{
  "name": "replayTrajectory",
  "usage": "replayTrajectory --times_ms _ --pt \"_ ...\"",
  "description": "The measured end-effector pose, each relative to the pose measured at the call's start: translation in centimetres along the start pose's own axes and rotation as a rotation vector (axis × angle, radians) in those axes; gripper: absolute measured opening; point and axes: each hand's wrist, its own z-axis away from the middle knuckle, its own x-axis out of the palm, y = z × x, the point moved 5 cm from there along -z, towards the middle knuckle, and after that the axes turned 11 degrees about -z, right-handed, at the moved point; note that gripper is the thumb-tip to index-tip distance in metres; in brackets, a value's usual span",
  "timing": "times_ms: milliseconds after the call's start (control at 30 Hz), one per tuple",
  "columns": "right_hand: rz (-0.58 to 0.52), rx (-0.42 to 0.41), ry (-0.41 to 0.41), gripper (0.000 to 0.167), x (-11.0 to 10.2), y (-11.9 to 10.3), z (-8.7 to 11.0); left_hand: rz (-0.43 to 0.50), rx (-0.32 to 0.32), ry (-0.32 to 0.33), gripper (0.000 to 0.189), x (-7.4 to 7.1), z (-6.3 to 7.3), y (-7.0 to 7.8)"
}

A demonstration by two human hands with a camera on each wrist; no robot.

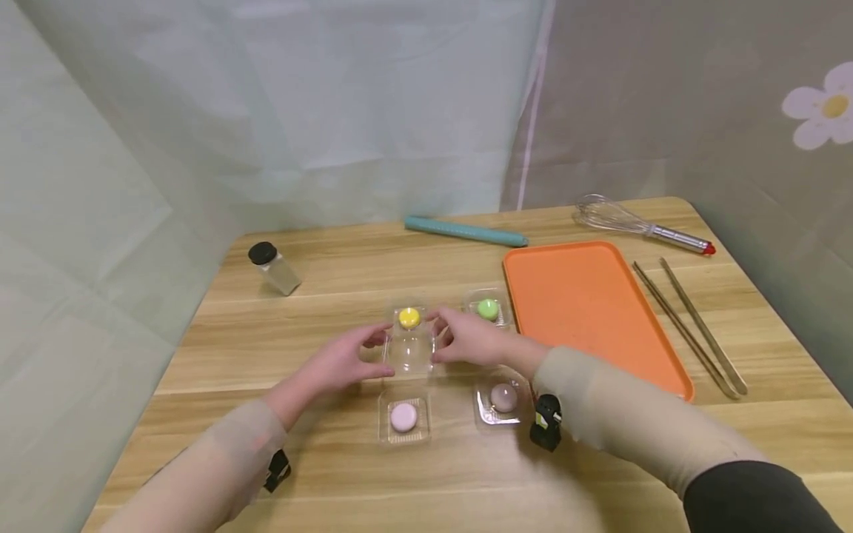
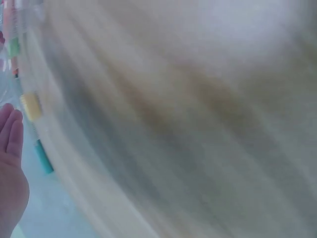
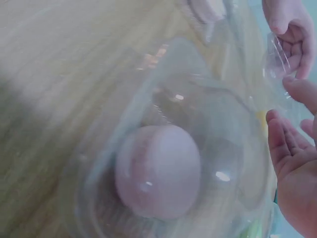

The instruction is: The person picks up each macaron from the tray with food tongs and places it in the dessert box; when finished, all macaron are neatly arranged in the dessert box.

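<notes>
Both hands are at a clear plastic container in the middle of the table, with a yellow macaron (image 1: 409, 318) in its far part. My left hand (image 1: 343, 359) holds the left side of its clear lid (image 1: 409, 354), thumb near the front corner and fingers farther back. On the opposite side, my right hand (image 1: 469, 337) holds the lid's right edge with thumb and fingers. The lid stands raised, apart from the macaron. In the right wrist view, the lid (image 3: 277, 59) shows between the two hands. Fingertip contact is partly blurred.
Nearby clear containers hold a pink macaron (image 1: 403, 417), a mauve macaron (image 1: 503, 397) and a green macaron (image 1: 488, 309). An orange tray (image 1: 586, 296) lies to the right, beside metal tongs (image 1: 700, 326). Farther back are a whisk (image 1: 640, 222), a teal rod (image 1: 466, 231) and a black-capped jar (image 1: 275, 268).
</notes>
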Motion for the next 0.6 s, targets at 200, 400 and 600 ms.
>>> replayTrajectory --times_ms 200,400,600 --pt "-0.103 -0.049 0.014 0.069 -0.9 -0.6 0.0 -0.015 0.026 0.083 0.082 -1.3 -0.2 0.8" --pt "-0.171 -0.061 -0.001 0.080 -0.7 -0.7 0.2 -0.029 0.032 0.138 0.082 -1.7 -0.2 1.1" --pt "-0.205 -0.062 0.010 0.082 -0.6 -0.8 0.3 -0.038 0.032 0.169 0.091 -2.0 -0.2 1.4"
